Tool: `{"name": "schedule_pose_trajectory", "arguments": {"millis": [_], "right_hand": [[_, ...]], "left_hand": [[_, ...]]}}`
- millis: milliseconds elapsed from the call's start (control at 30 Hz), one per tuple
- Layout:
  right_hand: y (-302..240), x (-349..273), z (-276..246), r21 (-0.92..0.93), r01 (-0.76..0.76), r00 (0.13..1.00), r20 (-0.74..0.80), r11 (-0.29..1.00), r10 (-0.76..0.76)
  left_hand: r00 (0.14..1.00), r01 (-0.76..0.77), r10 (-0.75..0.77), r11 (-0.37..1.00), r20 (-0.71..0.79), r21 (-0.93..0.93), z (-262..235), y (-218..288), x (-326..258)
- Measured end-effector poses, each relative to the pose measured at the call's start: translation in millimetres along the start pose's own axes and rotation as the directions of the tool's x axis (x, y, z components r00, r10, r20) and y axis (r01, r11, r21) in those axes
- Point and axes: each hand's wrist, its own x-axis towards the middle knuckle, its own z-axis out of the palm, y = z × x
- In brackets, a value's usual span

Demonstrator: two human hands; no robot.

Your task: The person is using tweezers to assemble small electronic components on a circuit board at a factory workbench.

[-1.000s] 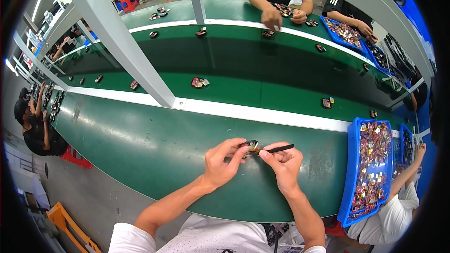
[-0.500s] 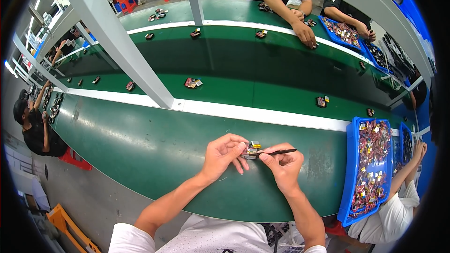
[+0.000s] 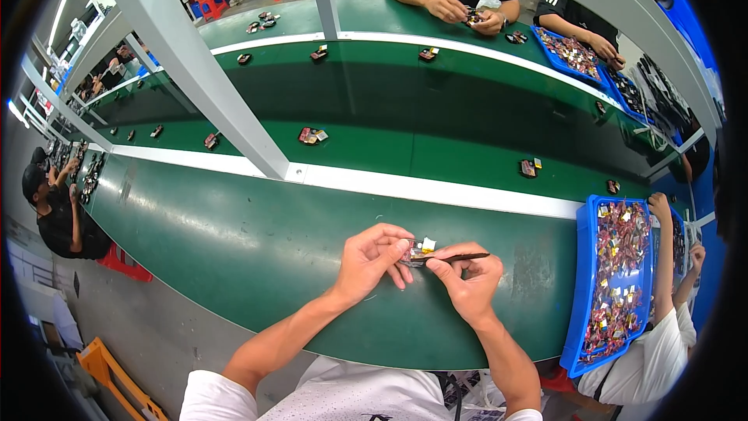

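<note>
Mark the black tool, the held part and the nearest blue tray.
Black tool [image 3: 478, 255]: head view, outer end.
Held part [image 3: 428, 245]: head view, pale piece.
Nearest blue tray [image 3: 582, 296]: head view, left wall.

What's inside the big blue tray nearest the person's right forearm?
The blue tray holds piled small red, white and yellow parts; anything beneath the top layer is covered and can't be seen.

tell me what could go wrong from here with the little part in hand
The slim black tool in the right hand might slip and nick the small assembly or the left hand. Held by hand, the small assembly could drop onto the green bench. Parts heaped in the big blue tray might snag one another.
</note>
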Motion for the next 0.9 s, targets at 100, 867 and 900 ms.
{"name": "schedule_pose_trajectory", "arguments": {"millis": [100,867,900], "right_hand": [[1.0,0.8,-0.3,0.026,-0.011,1.000,-0.007,1.000,0.011],[-2.2,3.4,-3.4,-0.006,0.013,1.000,-0.001,1.000,-0.013],[-2.2,3.3,-3.1,-0.005,0.002,1.000,-0.001,1.000,-0.002]], "left_hand": [[1.000,-0.007,0.007,1.000,-0.001,0.018,2.4,2.2,-2.0],[1.000,-0.023,0.023,0.999,0.015,0.023,3.3,0.1,-2.6],[0.999,-0.035,0.034,0.999,0.023,0.037,2.7,-0.2,-2.4]]}}
